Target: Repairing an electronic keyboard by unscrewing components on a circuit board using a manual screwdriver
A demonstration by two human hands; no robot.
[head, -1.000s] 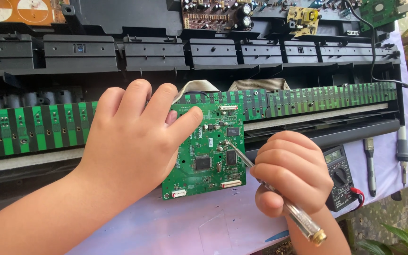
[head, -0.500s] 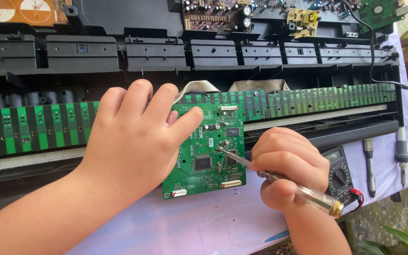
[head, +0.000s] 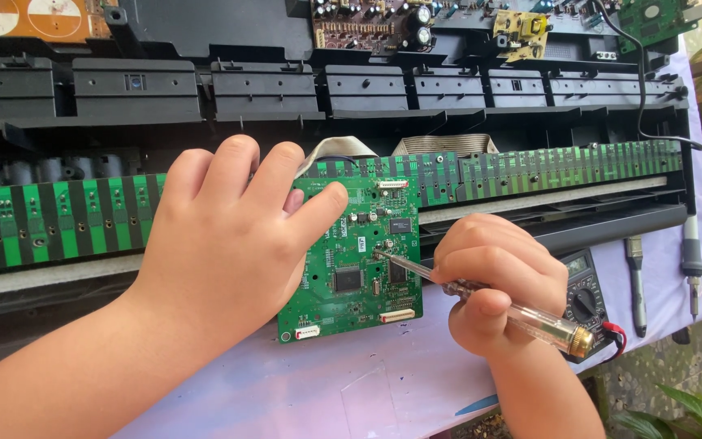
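Two hands at work: left hand [head: 229,236] pins the green circuit board [head: 355,264] flat (fingers spread, steadying), right hand [head: 501,280] closed round a screwdriver [head: 481,294], tip on board.

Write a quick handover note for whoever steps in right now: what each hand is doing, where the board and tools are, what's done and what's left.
Left hand: pressed flat on the small green square circuit board, steadying it on the pale purple table cover.
Right hand: closed grip on the clear-handled screwdriver with brass cap, tip resting on a component near the board's middle.
Nearby: black multimeter behind the right hand, two slim tools at right, long green key-contact strip in the open black keyboard chassis.
Done: chassis opened, board out.
Left: the probing under the tip is unfinished.
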